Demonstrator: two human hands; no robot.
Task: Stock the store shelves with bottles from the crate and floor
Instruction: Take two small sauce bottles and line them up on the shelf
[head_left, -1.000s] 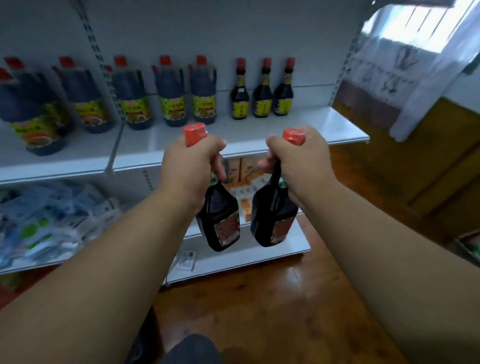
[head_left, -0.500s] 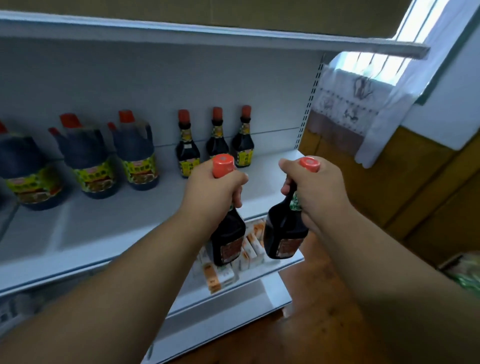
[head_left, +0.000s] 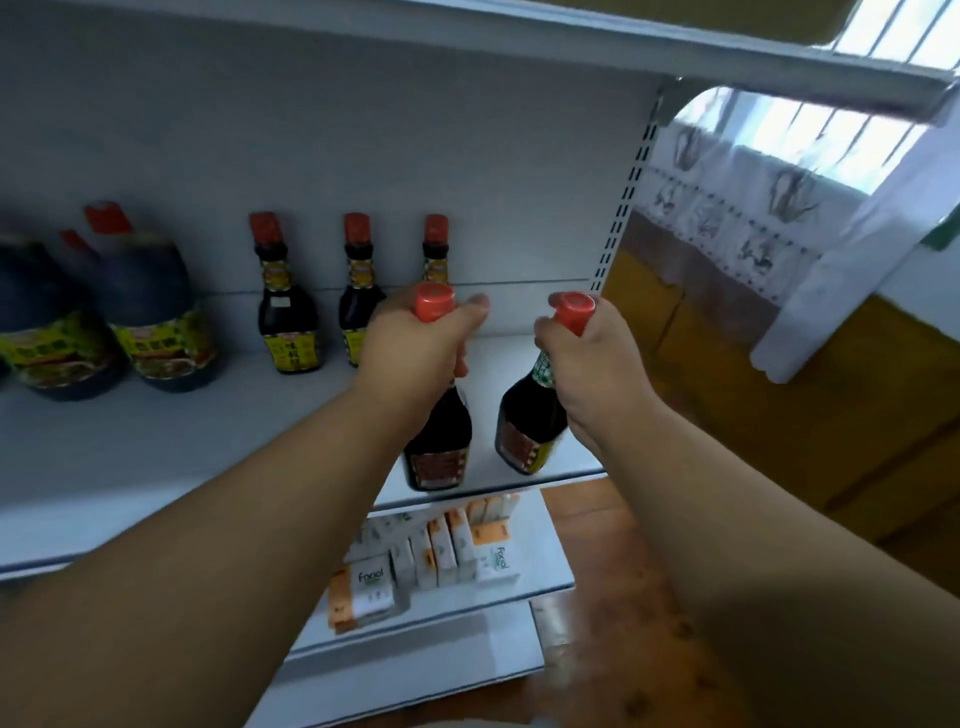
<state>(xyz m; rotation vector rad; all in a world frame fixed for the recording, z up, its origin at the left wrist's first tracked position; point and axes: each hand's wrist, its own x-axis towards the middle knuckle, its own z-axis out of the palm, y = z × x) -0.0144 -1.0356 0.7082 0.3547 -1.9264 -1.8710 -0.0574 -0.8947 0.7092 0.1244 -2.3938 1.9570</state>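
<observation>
Two bare hands, each gripping 1 dark sauce bottle by the neck just under its red cap. The left hand (head_left: 415, 348) curls round the left bottle (head_left: 439, 449); the right hand (head_left: 592, 364) curls round the right bottle (head_left: 530, 431), which tilts. Both bottles hang at the front edge of the white shelf (head_left: 156, 441). At the shelf's back stand 3 small sauce bottles (head_left: 288, 312), with large jugs (head_left: 150, 322) to their left. Tissue packs (head_left: 441, 551) lie on the shelf below.

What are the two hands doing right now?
Left hand: grips the neck of a dark bottle.
Right hand: grips the neck of another dark bottle.
</observation>
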